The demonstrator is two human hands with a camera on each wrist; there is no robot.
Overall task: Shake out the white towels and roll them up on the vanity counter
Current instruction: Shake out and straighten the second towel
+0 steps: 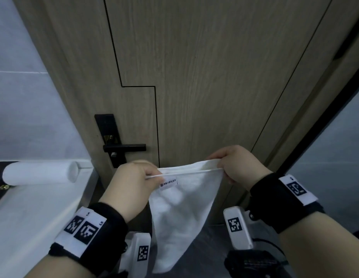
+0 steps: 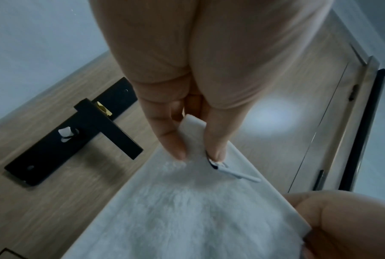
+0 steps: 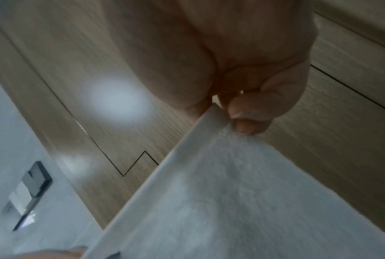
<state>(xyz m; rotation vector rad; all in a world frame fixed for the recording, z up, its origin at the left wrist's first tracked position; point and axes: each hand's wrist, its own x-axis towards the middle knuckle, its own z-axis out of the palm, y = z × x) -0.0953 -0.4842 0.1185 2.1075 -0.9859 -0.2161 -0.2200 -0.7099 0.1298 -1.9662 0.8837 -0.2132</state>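
A white towel (image 1: pixel 180 209) hangs in front of a wooden door, held up by its top edge. My left hand (image 1: pixel 134 181) pinches the left corner beside a small printed label (image 1: pixel 168 184). My right hand (image 1: pixel 236 165) pinches the right corner. The top hem is stretched taut between them. In the left wrist view, my fingers (image 2: pixel 172 140) clamp the towel (image 2: pixel 187 210) corner. In the right wrist view, my fingertips (image 3: pixel 244 121) curl over the towel (image 3: pixel 242 201) hem. A rolled white towel (image 1: pixel 40 173) lies on the white vanity counter (image 1: pixel 24 213) at the left.
The wooden door (image 1: pixel 194 77) stands close ahead, with a black lever handle (image 1: pixel 122 147) just left of my left hand. Grey tiled wall (image 1: pixel 18 77) rises behind the counter. A dark-framed glass panel (image 1: pixel 335 161) is at the right. Grey floor (image 1: pixel 210 243) shows below the towel.
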